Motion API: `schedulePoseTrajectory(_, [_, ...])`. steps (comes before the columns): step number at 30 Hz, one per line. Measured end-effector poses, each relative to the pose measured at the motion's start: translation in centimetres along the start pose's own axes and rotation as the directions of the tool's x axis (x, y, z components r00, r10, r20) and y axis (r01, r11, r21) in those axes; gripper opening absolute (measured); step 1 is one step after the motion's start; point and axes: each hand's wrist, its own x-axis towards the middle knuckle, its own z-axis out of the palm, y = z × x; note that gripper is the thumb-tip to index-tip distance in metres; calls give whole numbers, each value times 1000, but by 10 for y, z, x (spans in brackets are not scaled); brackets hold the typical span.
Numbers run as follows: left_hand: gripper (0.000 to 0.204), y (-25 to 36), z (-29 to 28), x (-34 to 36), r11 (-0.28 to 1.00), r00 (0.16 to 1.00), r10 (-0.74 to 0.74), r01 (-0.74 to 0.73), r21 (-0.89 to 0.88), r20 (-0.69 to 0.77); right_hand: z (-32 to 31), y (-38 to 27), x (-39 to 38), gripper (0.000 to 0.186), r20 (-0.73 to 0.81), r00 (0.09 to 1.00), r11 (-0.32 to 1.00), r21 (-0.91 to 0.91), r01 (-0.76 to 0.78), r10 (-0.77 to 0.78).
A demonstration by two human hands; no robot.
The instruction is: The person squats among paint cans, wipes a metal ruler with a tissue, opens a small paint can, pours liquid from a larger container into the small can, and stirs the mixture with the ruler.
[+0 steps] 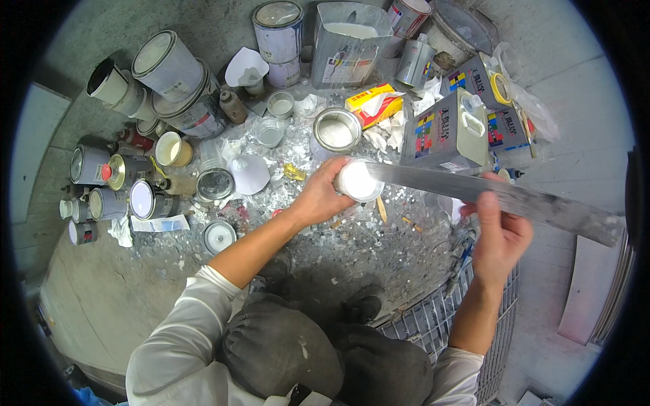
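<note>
My left hand [317, 196] is wrapped round the side of a small round cup [353, 181] that has bright white paint in it. A long, flat grey metal strip [423, 181] reaches over the cup, its far-left end at the paint; whether it dips below the surface I cannot tell. My right hand [500, 237] grips this strip near its middle, thumb on the near face and fingers partly hidden behind it. Just beyond the cup stands an open can [336, 130] with white residue inside. A wooden stick [382, 209] lies on the ground by the cup.
Stacked paint cans [162, 64] and smaller tins crowd the left. At the back is a square translucent container [351, 51] with white liquid. Rectangular metal cans [443, 128] stand right, beside a yellow-red box [374, 105] with crumpled tissues. Near my right forearm is a metal grating [433, 321].
</note>
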Motion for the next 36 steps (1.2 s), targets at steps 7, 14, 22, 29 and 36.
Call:
schedulePoseTrajectory(7, [69,3,1,-2,999,1000,13,-14,29,23,39,27,4,31,261,963,966,-223,130,-69])
schedulePoseTrajectory(14, [69,5,2,-5,995,999,11,-14,95,35,53,24,10,32,210,957,966,121,-228,199])
schedulePoseTrajectory(22, [70,-1,3,-4,998,1000,12,-13,56,10,34,30,14,23,130,950,950,-174,-259,283])
schedulePoseTrajectory(29, [70,-3,6,-4,998,1000,22,-23,56,18,35,35,9,27,15,970,970,31,-243,243])
schedulePoseTrajectory(36, [68,6,3,-1,999,1000,4,-4,39,3,34,41,5,29,-7,966,966,37,-257,258])
